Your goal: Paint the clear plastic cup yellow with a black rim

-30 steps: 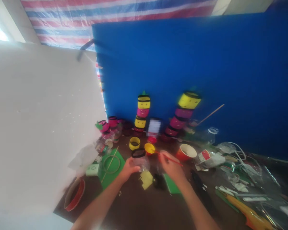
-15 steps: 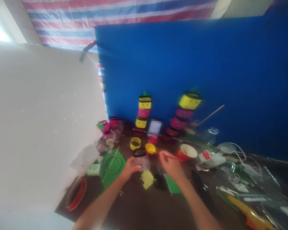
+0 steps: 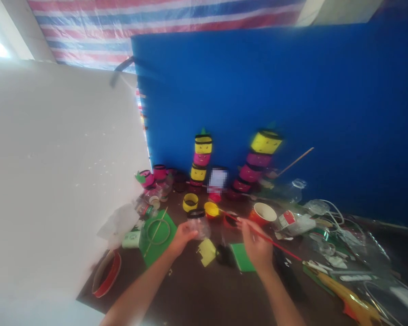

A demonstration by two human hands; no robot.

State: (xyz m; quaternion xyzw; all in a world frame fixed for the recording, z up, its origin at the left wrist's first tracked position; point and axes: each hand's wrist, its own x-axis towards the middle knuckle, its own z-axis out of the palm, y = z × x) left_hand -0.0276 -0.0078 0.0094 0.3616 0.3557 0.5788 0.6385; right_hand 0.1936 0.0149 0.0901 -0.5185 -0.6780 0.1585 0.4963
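My left hand (image 3: 182,238) is closed around a clear plastic cup piece (image 3: 200,227) with a black band on its rim. In my right hand (image 3: 259,244) I grip a slim red-handled paintbrush (image 3: 285,250), its tip near a small container of yellow paint (image 3: 211,209). Just beyond the clear piece stands a yellow ring-shaped cup (image 3: 190,202) with black edging. Below my left hand lies a cut scrap of yellow paper (image 3: 207,252). A green sheet (image 3: 242,257) is beside my right wrist, and a small red-rimmed container (image 3: 230,220) sits close to my right fingertips.
Stacked yellow and pink face towers (image 3: 203,158) stand by the blue board (image 3: 211,81). An orange paper cup (image 3: 263,213) is at right, near plastic waste (image 3: 326,246). On the left are a green sheet with a stick (image 3: 166,237) and a tape roll (image 3: 110,280).
My right hand has moved right and slightly down, with the brush now slanting down to the right behind it. My left hand still holds the clear cup piece. The view shifted slightly.
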